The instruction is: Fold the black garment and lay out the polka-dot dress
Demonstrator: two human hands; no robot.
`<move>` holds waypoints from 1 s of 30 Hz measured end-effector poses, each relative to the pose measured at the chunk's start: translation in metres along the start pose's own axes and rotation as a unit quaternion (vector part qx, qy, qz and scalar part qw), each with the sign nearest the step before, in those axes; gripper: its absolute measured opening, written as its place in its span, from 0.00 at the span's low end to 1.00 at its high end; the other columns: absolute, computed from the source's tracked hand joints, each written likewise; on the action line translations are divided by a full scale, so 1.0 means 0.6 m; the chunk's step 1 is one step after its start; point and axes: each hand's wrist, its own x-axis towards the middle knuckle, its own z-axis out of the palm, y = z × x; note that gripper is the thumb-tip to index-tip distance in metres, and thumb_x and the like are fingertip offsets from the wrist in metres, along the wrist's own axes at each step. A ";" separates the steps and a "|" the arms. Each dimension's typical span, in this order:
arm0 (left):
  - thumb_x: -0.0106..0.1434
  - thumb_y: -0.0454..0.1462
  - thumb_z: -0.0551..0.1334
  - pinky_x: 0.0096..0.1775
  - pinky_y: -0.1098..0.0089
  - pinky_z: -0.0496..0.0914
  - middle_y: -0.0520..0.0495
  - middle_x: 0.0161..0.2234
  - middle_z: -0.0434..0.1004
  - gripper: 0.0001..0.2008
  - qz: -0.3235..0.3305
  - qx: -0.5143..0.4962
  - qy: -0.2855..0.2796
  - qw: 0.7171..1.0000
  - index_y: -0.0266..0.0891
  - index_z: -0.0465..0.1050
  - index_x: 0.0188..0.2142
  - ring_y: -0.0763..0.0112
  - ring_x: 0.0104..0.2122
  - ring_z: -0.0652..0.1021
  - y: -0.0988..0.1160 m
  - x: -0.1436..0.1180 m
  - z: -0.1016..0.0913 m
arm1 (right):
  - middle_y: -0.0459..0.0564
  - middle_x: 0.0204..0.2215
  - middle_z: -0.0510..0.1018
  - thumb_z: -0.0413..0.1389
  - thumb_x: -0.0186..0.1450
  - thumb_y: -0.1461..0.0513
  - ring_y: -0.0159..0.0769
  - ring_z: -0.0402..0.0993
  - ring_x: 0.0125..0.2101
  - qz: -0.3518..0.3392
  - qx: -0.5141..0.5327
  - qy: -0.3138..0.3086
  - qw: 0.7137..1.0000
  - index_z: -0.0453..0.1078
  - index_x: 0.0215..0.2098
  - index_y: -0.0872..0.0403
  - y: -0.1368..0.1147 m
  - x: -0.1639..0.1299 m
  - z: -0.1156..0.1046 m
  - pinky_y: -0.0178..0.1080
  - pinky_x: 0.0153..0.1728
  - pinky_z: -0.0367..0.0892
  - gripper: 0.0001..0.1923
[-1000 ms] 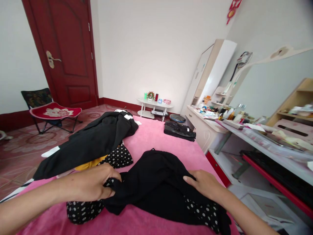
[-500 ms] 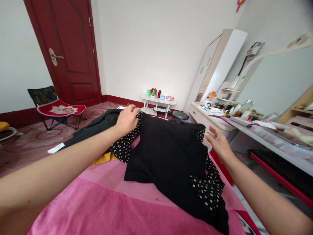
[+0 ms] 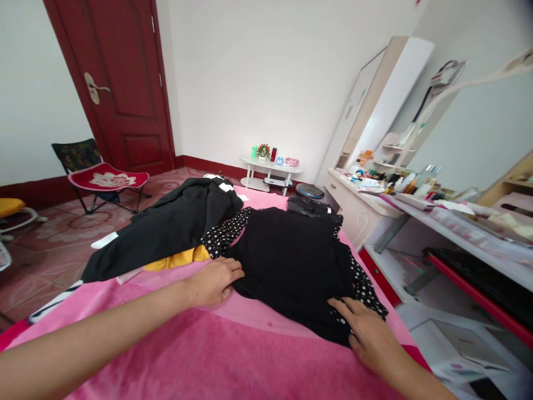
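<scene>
A black top with black-and-white polka-dot sleeves lies spread on a pink blanket. At its lower left edge my left hand has its fingers curled closed on the cloth. My right hand is at the lower right, fingers over the hem and the folded-in dotted sleeve, with the thumb at the hem's edge. The fabric under the right fingers is partly hidden. Left of the top, a black garment with white bands overlaps a yellow cloth.
A dark bundle sits beyond the top. To the right stands a white dressing table crowded with bottles, beside a desk. A red folding chair is by the door. Small items stand on a low white table.
Both hands have come down from the top's far end to its near hem. The near edge has shifted away from me, and the cloth lies flatter.
</scene>
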 end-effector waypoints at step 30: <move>0.62 0.32 0.55 0.55 0.63 0.61 0.36 0.52 0.69 0.18 -0.165 -0.118 0.112 0.973 0.33 0.67 0.52 0.59 0.53 0.70 -0.167 0.317 0.002 | 0.46 0.21 0.76 0.56 0.53 0.63 0.40 0.77 0.26 0.261 0.371 0.214 0.865 0.68 0.46 0.56 0.213 0.351 0.002 0.41 0.32 0.73 0.21</move>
